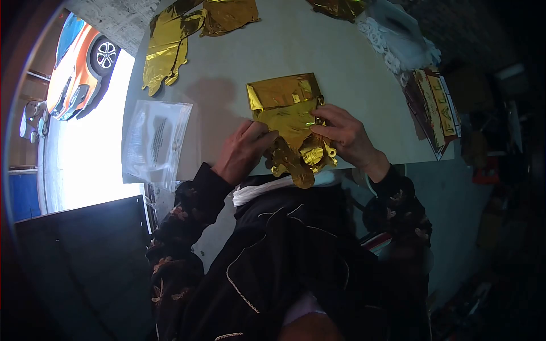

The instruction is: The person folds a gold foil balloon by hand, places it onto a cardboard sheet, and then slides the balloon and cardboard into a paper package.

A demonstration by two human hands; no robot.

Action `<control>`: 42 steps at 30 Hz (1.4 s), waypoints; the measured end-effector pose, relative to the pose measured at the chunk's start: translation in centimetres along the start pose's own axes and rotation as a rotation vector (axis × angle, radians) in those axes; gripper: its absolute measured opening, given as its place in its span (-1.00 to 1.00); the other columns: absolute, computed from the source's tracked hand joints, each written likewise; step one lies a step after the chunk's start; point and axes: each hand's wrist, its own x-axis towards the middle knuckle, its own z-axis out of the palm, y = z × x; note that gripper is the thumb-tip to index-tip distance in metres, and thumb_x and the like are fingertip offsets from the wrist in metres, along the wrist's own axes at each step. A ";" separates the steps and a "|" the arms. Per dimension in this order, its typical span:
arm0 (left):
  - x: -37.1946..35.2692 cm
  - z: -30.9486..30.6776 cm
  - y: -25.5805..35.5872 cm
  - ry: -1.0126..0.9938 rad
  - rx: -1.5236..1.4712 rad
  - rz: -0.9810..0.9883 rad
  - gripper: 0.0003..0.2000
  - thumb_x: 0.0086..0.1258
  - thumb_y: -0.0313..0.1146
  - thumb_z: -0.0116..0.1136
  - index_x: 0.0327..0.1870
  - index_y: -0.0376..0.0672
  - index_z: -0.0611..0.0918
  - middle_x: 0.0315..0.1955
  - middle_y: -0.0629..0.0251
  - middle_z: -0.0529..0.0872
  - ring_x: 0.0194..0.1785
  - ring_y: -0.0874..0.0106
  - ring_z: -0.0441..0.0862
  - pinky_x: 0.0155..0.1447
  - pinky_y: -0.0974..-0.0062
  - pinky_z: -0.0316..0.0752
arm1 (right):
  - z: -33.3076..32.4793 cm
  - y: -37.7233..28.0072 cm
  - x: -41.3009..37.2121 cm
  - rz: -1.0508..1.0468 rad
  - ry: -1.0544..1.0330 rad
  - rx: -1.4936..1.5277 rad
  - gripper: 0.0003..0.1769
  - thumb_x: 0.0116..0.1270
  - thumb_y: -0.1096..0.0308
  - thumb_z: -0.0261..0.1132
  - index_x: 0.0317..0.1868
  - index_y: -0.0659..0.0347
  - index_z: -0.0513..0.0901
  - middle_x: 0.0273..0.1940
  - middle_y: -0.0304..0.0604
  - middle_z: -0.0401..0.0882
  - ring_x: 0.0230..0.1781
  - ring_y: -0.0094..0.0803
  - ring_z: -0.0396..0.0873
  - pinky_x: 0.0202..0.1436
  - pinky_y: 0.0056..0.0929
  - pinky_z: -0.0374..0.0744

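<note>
A gold foil balloon, flat and partly folded, lies at the table's near edge with its lower end hanging slightly over. My left hand pinches its left side between thumb and fingers. On the right side, my right hand grips the foil edge with thumb and forefinger. The upper part is a smooth folded rectangle; the lower part is crumpled, with small rounded tabs. Left of my left hand lies a clear plastic bag with printed text.
More flat gold foil balloons lie at the table's far left, another gold foil piece at the far edge. White items in clear plastic and a stack of printed packets sit right. Outside, an orange car is parked.
</note>
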 end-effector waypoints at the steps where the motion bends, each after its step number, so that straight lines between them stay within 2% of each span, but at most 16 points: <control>1: 0.0 0.0 0.0 -0.007 -0.009 -0.007 -0.72 0.16 -0.52 0.29 -0.07 -0.13 0.77 -0.26 0.32 0.63 -0.14 0.29 0.63 -0.11 0.38 0.66 | 0.3 0.1 -0.3 0.024 -0.012 0.032 -0.75 0.14 0.50 0.44 -0.13 0.15 0.79 -0.06 -0.19 0.73 -0.03 -0.22 0.70 0.03 -0.34 0.70; 5: 0.1 -0.5 0.4 -0.020 -0.035 -0.035 -0.71 0.13 -0.54 0.29 -0.09 -0.14 0.77 -0.26 0.31 0.67 -0.13 0.28 0.66 -0.09 0.37 0.66 | 0.6 0.4 -0.8 0.081 -0.026 0.089 -0.76 0.13 0.48 0.46 -0.13 0.16 0.79 -0.08 -0.18 0.76 0.03 -0.23 0.71 0.08 -0.35 0.66; 8: 0.2 -0.5 0.7 0.020 -0.055 -0.079 -0.72 0.11 -0.58 0.29 -0.11 -0.15 0.77 -0.27 0.28 0.71 -0.14 0.26 0.70 -0.10 0.35 0.67 | 0.1 0.3 -0.3 0.045 -0.001 0.051 -0.77 0.15 0.47 0.45 -0.13 0.14 0.79 -0.17 -0.19 0.77 -0.05 -0.23 0.70 0.03 -0.35 0.63; 12: 0.0 0.1 0.8 0.129 -0.094 -0.149 -0.75 0.14 -0.62 0.27 -0.15 -0.18 0.76 -0.33 0.21 0.74 -0.26 0.19 0.74 -0.15 0.34 0.67 | 0.3 0.4 -0.1 0.221 -0.021 0.238 -0.85 0.20 0.48 0.43 -0.20 0.16 0.79 -0.25 -0.20 0.75 -0.20 -0.24 0.63 -0.05 -0.34 0.59; 15: 0.0 0.2 1.0 0.121 -0.209 -0.341 -0.82 0.23 -0.56 0.30 -0.15 -0.22 0.74 -0.37 0.16 0.76 -0.32 0.18 0.77 -0.17 0.35 0.66 | 0.4 1.0 0.1 0.339 -0.057 0.350 -0.90 0.21 0.48 0.41 -0.25 0.22 0.76 -0.28 -0.19 0.73 -0.27 -0.24 0.58 -0.11 -0.33 0.56; 17: 0.3 -0.3 1.2 0.090 -0.291 -0.453 -0.77 0.26 -0.50 0.33 -0.06 -0.24 0.70 -0.37 0.12 0.79 -0.31 0.21 0.80 -0.15 0.36 0.65 | 0.1 0.6 0.8 0.471 -0.121 0.384 -0.91 0.21 0.47 0.41 -0.28 0.29 0.73 -0.28 -0.16 0.73 -0.32 -0.25 0.59 -0.16 -0.33 0.55; 20: 0.7 -0.5 1.0 0.085 -0.380 -0.562 -0.66 0.28 -0.44 0.37 0.07 -0.27 0.62 -0.35 0.08 0.81 -0.27 0.26 0.82 -0.13 0.37 0.63 | 0.2 0.8 1.3 0.815 -0.167 0.659 -0.85 0.23 0.40 0.41 -0.26 0.31 0.74 -0.31 -0.09 0.71 -0.41 -0.25 0.61 -0.23 -0.29 0.54; 23: 1.3 -0.8 0.8 0.022 -0.413 -0.668 -0.57 0.28 -0.42 0.37 0.15 -0.30 0.55 -0.36 0.06 0.82 -0.26 0.27 0.82 -0.14 0.36 0.62 | 0.4 1.6 2.0 0.677 -0.176 0.397 -0.78 0.24 0.30 0.41 -0.25 0.30 0.76 -0.36 -0.04 0.69 -0.47 -0.25 0.63 -0.26 -0.27 0.55; 24: 1.5 -1.0 0.8 -0.011 -0.417 -0.708 -0.55 0.28 -0.42 0.37 0.17 -0.31 0.53 -0.36 0.06 0.82 -0.27 0.27 0.82 -0.14 0.36 0.62 | 0.5 1.8 2.1 0.698 -0.193 0.379 -0.76 0.24 0.26 0.42 -0.25 0.29 0.77 -0.39 -0.04 0.69 -0.46 -0.25 0.64 -0.26 -0.27 0.55; 27: 1.7 -1.1 0.6 -0.012 -0.378 -0.701 -0.62 0.28 -0.39 0.38 0.08 -0.32 0.58 -0.38 0.05 0.81 -0.30 0.27 0.81 -0.17 0.36 0.61 | 0.4 1.8 2.6 0.757 -0.243 0.305 -0.73 0.23 0.19 0.43 -0.25 0.26 0.79 -0.45 -0.03 0.67 -0.45 -0.24 0.65 -0.26 -0.27 0.55; 30: 1.7 -0.5 0.6 0.167 -0.334 -0.598 -0.76 0.25 -0.38 0.36 -0.18 -0.35 0.65 -0.53 0.00 0.70 -0.43 0.08 0.70 -0.31 0.18 0.49 | -0.2 1.0 3.7 0.794 -0.278 0.212 -0.74 0.23 0.18 0.43 -0.28 0.23 0.80 -0.49 -0.03 0.66 -0.47 -0.25 0.64 -0.26 -0.27 0.56; 33: 1.9 -0.6 0.1 0.063 -0.235 -0.599 -0.78 0.25 -0.32 0.35 -0.36 -0.35 0.68 -0.55 -0.02 0.66 -0.46 0.06 0.67 -0.30 0.16 0.49 | -0.4 0.8 4.1 0.811 -0.296 0.158 -0.74 0.23 0.18 0.43 -0.32 0.23 0.80 -0.51 -0.03 0.66 -0.49 -0.26 0.64 -0.27 -0.27 0.56; 36: 2.1 -0.1 -0.2 0.128 -0.352 -0.652 -0.77 0.26 -0.31 0.32 -0.44 -0.34 0.69 -0.59 0.01 0.63 -0.47 0.05 0.65 -0.30 0.15 0.49 | -0.6 0.7 4.4 0.827 -0.297 0.129 -0.73 0.24 0.17 0.43 -0.36 0.24 0.79 -0.52 -0.07 0.67 -0.50 -0.28 0.64 -0.28 -0.28 0.57; 39: 2.4 -0.4 -0.5 0.088 -0.380 -0.660 -0.77 0.28 -0.32 0.30 -0.49 -0.34 0.68 -0.62 0.06 0.64 -0.50 0.09 0.66 -0.31 0.18 0.50 | -0.7 0.8 4.0 0.853 -0.257 0.212 -0.73 0.24 0.18 0.45 -0.36 0.27 0.76 -0.54 -0.12 0.68 -0.52 -0.35 0.66 -0.31 -0.33 0.58; 42: 2.7 -0.6 -1.2 0.000 -0.430 -0.657 -0.77 0.34 -0.38 0.32 -0.38 -0.44 0.68 -0.62 0.17 0.62 -0.60 0.46 0.64 -0.44 0.43 0.48 | -0.2 1.1 3.3 0.913 -0.211 0.357 -0.75 0.23 0.24 0.48 -0.33 0.29 0.72 -0.55 -0.16 0.69 -0.53 -0.43 0.67 -0.35 -0.39 0.58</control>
